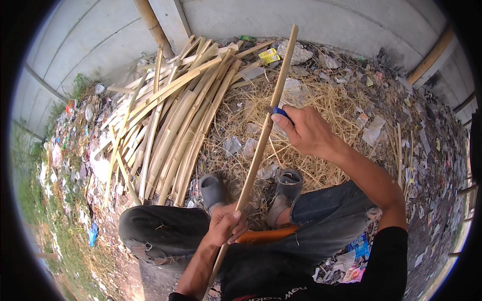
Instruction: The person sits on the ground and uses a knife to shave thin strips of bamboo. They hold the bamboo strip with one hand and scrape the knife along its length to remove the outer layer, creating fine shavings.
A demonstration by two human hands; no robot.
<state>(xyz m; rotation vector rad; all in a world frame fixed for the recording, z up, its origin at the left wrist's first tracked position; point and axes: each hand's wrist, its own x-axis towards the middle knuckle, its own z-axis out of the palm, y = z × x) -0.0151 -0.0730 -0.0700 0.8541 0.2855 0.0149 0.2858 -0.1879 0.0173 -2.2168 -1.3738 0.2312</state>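
Note:
A long split bamboo strip slants up from my lap to well beyond my feet. My left hand is closed round its lower part, above my thighs. My right hand grips the blue handle of a small knife, whose short blade meets the strip's edge above its middle. Most of the blade is hidden behind the strip and fingers. To the left of the strip lies a big pile of split bamboo strips. Dry straw-like shavings cover the ground beneath my right hand.
Grey concrete panel walls curve round the far side, with bamboo poles leaning there. Litter and a yellow packet lie on the ground. My feet in grey sandals stand beside the shavings. Something orange shows under my legs.

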